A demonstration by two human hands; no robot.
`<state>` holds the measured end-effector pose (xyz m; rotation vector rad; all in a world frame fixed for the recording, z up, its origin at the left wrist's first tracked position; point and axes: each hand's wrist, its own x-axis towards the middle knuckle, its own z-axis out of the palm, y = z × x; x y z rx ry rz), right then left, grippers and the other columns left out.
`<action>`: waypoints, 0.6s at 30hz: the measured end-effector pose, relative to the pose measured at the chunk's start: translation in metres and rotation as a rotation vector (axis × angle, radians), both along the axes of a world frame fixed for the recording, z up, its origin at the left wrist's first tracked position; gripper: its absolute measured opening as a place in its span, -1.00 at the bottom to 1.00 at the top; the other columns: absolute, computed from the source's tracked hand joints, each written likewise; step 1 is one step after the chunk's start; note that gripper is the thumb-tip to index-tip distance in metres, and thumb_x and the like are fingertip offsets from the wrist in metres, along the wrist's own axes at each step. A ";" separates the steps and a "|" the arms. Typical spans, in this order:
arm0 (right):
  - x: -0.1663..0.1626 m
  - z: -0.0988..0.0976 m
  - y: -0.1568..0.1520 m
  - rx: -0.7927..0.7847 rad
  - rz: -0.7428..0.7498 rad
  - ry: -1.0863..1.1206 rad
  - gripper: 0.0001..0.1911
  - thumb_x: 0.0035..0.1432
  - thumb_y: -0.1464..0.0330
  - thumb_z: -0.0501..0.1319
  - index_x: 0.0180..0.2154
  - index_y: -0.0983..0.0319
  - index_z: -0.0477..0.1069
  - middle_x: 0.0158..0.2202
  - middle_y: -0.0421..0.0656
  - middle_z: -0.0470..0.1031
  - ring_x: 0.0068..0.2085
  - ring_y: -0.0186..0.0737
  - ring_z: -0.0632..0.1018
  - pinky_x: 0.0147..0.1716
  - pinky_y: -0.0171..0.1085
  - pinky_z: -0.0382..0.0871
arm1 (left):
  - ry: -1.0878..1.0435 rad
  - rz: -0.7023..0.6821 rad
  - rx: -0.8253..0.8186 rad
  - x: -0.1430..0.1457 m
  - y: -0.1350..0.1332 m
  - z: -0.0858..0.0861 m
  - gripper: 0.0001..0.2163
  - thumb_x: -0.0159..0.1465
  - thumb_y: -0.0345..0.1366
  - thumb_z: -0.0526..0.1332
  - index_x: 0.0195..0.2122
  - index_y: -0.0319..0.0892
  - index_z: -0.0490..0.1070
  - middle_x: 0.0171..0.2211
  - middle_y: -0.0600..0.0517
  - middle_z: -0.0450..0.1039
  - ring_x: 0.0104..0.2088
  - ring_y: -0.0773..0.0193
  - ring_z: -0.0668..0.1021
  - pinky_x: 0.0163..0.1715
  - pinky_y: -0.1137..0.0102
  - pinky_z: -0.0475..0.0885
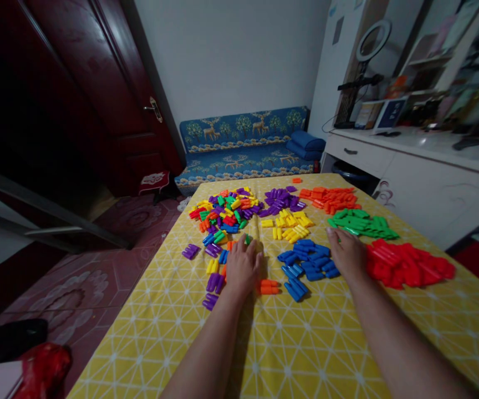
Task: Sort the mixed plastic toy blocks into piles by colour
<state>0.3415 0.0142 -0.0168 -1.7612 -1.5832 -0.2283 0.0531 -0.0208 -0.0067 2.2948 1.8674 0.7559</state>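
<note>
Plastic peg-like blocks lie sorted by colour on a yellow patterned tablecloth [289, 343]. My left hand [243, 267] lies flat, fingers spread, beside loose mixed blocks and an orange pair [268, 286]. My right hand [347, 252] rests palm down between the blue pile [308, 261] and the red pile [406, 264], fingertips near the green pile [362, 223]. Farther off sit a mixed heap [225, 210], a purple pile [281, 198], a yellow pile [290, 223] and an orange pile [331, 198]. Neither hand holds anything.
A blue patterned sofa [243, 147] stands beyond the table. A white cabinet [422, 177] with clutter and a ring light [373, 40] runs along the right. A dark red door [110, 88] is at left. Red tiled floor [98, 266] lies left of the table.
</note>
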 end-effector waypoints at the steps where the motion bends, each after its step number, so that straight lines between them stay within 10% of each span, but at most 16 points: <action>1: -0.001 0.000 0.000 -0.001 -0.009 -0.009 -0.50 0.32 0.15 -0.09 -0.22 0.26 0.55 -0.21 0.05 0.60 -0.17 -0.01 0.55 -0.16 -0.14 0.36 | 0.004 0.005 0.010 0.000 0.001 0.000 -0.58 0.33 -0.16 0.05 0.18 -0.13 0.33 0.28 -0.17 0.15 0.15 -0.07 0.31 0.13 0.10 0.24; 10: -0.023 0.011 -0.008 0.189 0.177 0.029 -0.62 0.32 0.22 0.00 -0.23 0.23 0.54 -0.16 -0.01 0.59 -0.08 -0.06 0.53 -0.03 -0.09 0.36 | 0.045 0.045 0.030 -0.003 0.008 0.004 -0.69 0.32 -0.25 0.09 0.02 -0.18 0.46 0.09 -0.20 0.37 0.03 -0.02 0.39 0.01 0.16 0.33; 18: -0.057 0.020 -0.019 0.286 0.438 0.125 -0.79 0.27 0.31 0.13 -0.24 0.20 0.54 -0.18 -0.05 0.57 -0.08 -0.08 0.53 -0.02 -0.05 0.39 | -0.405 -0.019 0.082 -0.011 0.009 0.003 -0.83 0.27 -0.43 0.12 -0.24 -0.17 0.51 -0.25 -0.03 0.54 -0.27 0.25 0.55 -0.25 0.39 0.41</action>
